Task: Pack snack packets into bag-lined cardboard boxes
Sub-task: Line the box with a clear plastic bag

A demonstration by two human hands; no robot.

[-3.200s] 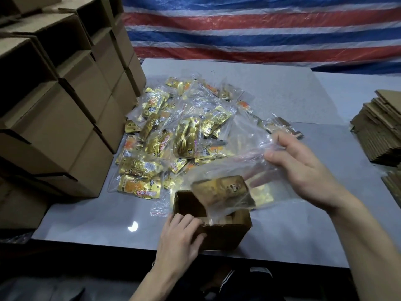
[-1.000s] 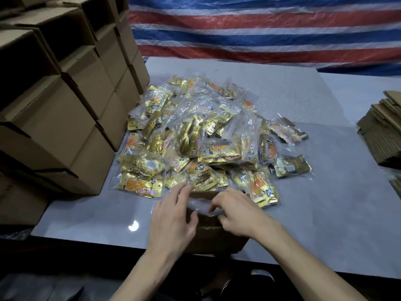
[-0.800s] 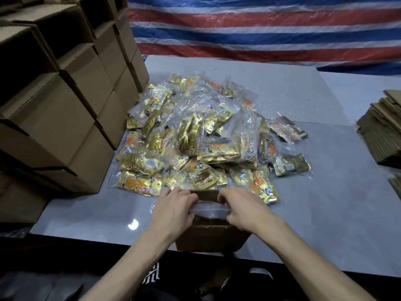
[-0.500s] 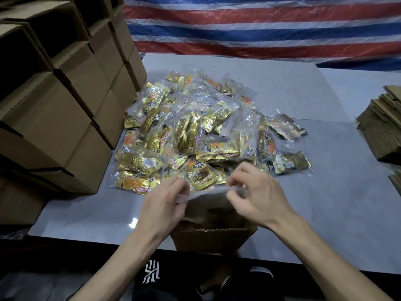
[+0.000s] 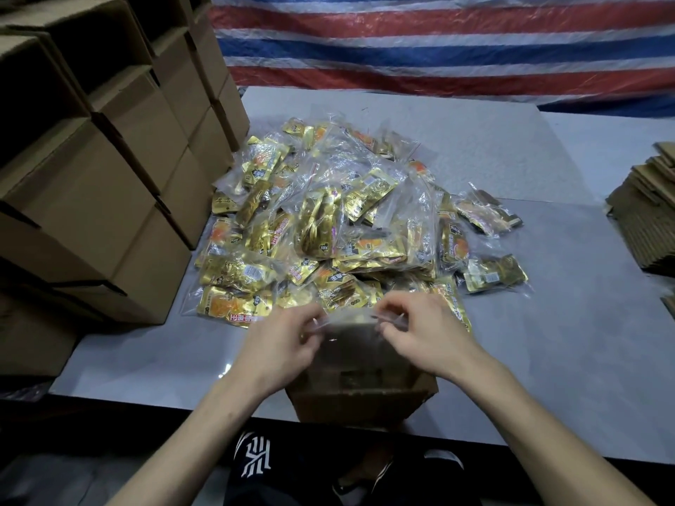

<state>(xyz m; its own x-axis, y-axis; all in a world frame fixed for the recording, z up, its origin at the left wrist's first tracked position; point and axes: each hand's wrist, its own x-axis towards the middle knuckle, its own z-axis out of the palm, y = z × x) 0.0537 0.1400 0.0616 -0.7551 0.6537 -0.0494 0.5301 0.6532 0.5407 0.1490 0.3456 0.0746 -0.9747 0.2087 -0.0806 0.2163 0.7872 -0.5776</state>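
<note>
Looks like the bag-closing step: left hand [image 5: 281, 345] and right hand [image 5: 425, 332] both pinch the clear bag's [image 5: 349, 332] top edge above the open box [image 5: 361, 403]. Next up is probably tucking it down flat.

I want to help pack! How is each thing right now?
Small brown cardboard box: open, upright.
Clear plastic bag: held up over the box.
Left hand: fingers pinch the bag.
Right hand: fingers pinch the bag.
Heap of bagged gold snack packets: lying loose.
Big brown cardboard boxes: stacked at left.
Flat brown cardboard sheets: piled at right.
</note>
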